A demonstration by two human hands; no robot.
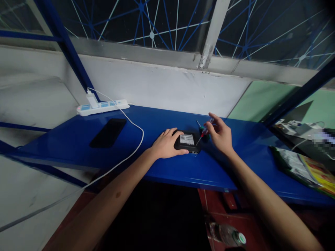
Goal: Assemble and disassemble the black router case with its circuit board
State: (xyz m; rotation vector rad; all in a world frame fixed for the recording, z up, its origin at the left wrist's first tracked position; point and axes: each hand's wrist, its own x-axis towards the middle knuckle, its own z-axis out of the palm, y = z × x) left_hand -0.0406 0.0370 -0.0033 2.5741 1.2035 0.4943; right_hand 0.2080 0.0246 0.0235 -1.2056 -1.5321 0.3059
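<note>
A small black box [177, 143] with a white printed label lies on the blue table, and ports show on its near edge. My left hand [167, 143] grips the box from its left side, fingers over the far edge and thumb along the near one. Between the fingers of my right hand [219, 132] is a screwdriver [205, 131] with a clear and red handle. Its thin shaft slants down to the right corner of the box; whether the tip sits in a screw I cannot tell. Behind it lies another tool [199, 123] with a metal shaft and a green part, partly hidden.
On the blue table [157, 122] lie a black phone [108, 132] and a white power strip [103, 107], whose white cable [136, 153] runs toward the lower left. At the right are a colourful bag [305, 169] and white devices [300, 129]. A plastic bottle [227, 234] is on the floor.
</note>
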